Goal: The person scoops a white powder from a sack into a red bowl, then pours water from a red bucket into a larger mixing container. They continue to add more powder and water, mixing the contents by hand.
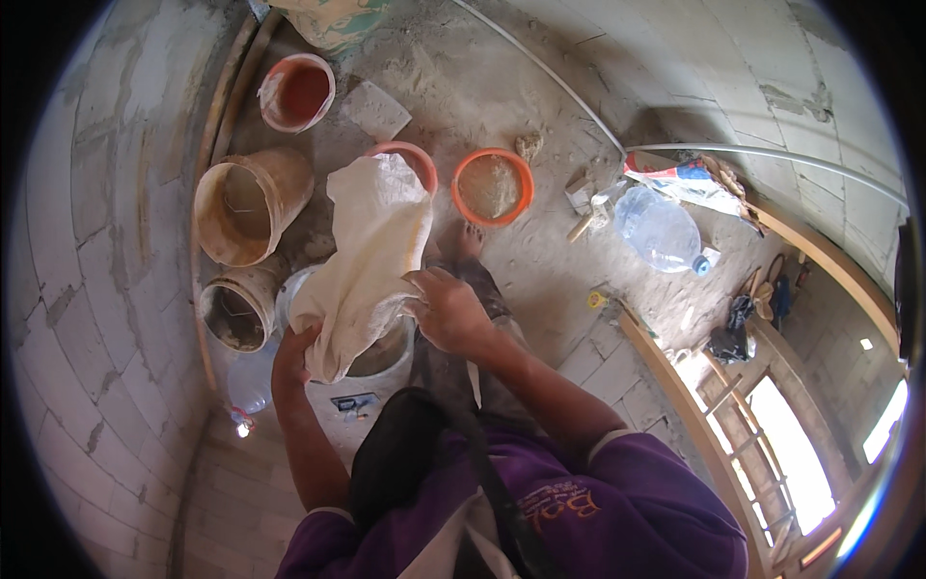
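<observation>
A cream woven sack hangs between my hands in front of me. My left hand grips its lower left edge, while the fingers of my right hand are closed on its right edge. The sack's far end lies over an orange-rimmed bucket, hiding most of it. Partly covered below the sack is a round container with greyish contents. Just right of the sack's far end stands an orange bucket holding sandy, grey-brown material. My bare foot shows beside that bucket.
Dirty buckets lean along the left block wall, with a red-lined bucket farther off. A pale block lies beyond the sack. To the right are a large clear water bottle, a crumpled bag and a wooden beam.
</observation>
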A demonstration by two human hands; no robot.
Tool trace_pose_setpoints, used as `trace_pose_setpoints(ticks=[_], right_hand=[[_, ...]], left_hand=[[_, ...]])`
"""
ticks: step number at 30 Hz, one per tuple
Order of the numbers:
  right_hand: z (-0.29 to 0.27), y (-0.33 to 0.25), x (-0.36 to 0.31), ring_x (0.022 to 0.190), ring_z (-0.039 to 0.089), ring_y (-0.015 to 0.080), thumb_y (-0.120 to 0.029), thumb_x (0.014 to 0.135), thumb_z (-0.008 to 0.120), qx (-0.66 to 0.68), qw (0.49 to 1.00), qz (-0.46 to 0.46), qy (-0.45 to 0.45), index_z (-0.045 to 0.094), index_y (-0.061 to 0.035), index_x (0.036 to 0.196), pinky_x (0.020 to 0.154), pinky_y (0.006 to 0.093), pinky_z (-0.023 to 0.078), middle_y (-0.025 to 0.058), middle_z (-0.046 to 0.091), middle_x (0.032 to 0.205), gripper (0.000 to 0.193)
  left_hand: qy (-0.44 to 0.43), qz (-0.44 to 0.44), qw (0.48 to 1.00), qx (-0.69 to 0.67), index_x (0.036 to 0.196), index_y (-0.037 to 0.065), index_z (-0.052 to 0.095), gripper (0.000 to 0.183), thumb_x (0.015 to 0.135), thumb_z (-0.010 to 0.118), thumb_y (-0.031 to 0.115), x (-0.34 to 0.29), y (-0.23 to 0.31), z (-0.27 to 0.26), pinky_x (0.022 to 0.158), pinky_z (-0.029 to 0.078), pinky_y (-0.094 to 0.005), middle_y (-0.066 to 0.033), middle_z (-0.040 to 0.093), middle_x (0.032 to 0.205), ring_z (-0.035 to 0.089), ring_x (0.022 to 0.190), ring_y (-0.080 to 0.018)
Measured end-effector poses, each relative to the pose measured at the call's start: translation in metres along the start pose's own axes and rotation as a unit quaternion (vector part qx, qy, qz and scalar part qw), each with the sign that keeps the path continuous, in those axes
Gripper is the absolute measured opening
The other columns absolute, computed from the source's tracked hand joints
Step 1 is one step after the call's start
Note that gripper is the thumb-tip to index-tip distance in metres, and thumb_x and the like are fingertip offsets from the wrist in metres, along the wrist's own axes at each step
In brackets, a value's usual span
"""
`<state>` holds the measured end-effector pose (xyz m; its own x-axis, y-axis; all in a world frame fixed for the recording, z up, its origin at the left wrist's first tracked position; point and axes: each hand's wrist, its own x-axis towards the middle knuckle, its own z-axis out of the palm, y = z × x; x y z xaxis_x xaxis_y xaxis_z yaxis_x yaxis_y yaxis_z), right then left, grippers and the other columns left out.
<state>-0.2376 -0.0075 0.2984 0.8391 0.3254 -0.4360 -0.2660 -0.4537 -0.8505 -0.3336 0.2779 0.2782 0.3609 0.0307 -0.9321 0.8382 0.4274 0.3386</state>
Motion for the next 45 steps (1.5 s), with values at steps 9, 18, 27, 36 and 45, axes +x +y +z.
trace_pose_setpoints(ticks=[9, 18, 27, 36, 45], right_hand=[[-0.043, 0.014, -0.024, 0.081, 0.062, 0.0318, -0.005, 0.074, 0.070, -0.008, 0.998, 0.018, 0.054, 0.064, -0.0028, 0.094, 0.070, 0.0367, 0.051, 0.0143, 0.062, 0.089, 0.021], [-0.079, 0.012, -0.034, 0.077, 0.065, 0.0225, -0.009, 0.077, 0.072, -0.116, 0.988, -0.066, 0.077, 0.064, -0.0009, 0.095, 0.068, 0.0324, 0.051, 0.0131, 0.065, 0.086, 0.021], [-0.109, -0.006, -0.023, 0.076, 0.065, 0.0195, -0.007, 0.081, 0.067, -0.101, 0.995, 0.005, 0.027, 0.056, 0.0003, 0.105, 0.067, 0.0306, 0.051, 0.0120, 0.066, 0.086, 0.027], [-0.113, 0.020, -0.035, 0.073, 0.061, 0.0291, -0.006, 0.086, 0.052, -0.171, 0.982, 0.063, -0.045, 0.064, -0.0108, 0.098, 0.062, 0.0405, 0.048, 0.0113, 0.059, 0.085, 0.018], [-0.111, 0.033, -0.001, 0.067, 0.067, 0.0246, -0.008, 0.089, 0.055, -0.197, 0.980, -0.034, -0.009, 0.048, 0.0019, 0.114, 0.057, 0.0350, 0.050, 0.0200, 0.065, 0.083, 0.028]], left_hand=[[-0.052, -0.044, 0.998, 0.011, 0.133, -0.003, 0.038, 0.067, 0.079, 0.071, 0.020, -0.016, -0.017, -0.041, 0.095, 0.044, -0.0361, -0.0112, 0.055, 0.123, 0.057, 0.110, -0.0241], [-0.103, 0.016, 0.989, -0.103, 0.135, -0.001, 0.038, 0.076, 0.068, 0.072, 0.009, -0.060, -0.004, -0.003, 0.097, 0.043, -0.0343, -0.0139, 0.053, 0.125, 0.055, 0.112, -0.0238], [0.076, 0.098, 0.964, -0.236, 0.131, 0.001, 0.038, 0.064, 0.072, 0.061, -0.008, -0.056, -0.010, 0.004, 0.088, 0.047, -0.0333, -0.0160, 0.051, 0.123, 0.056, 0.105, -0.0250], [0.199, 0.153, 0.963, -0.099, 0.118, -0.001, 0.055, 0.046, 0.073, 0.061, -0.009, -0.093, -0.006, 0.025, 0.085, 0.047, -0.0268, -0.0119, 0.049, 0.128, 0.054, 0.105, -0.0174], [0.218, 0.376, 0.850, 0.297, 0.107, 0.002, 0.064, 0.038, 0.071, 0.065, -0.009, -0.090, 0.001, 0.034, 0.079, 0.048, -0.0272, -0.0076, 0.062, 0.110, 0.060, 0.097, -0.0155]])
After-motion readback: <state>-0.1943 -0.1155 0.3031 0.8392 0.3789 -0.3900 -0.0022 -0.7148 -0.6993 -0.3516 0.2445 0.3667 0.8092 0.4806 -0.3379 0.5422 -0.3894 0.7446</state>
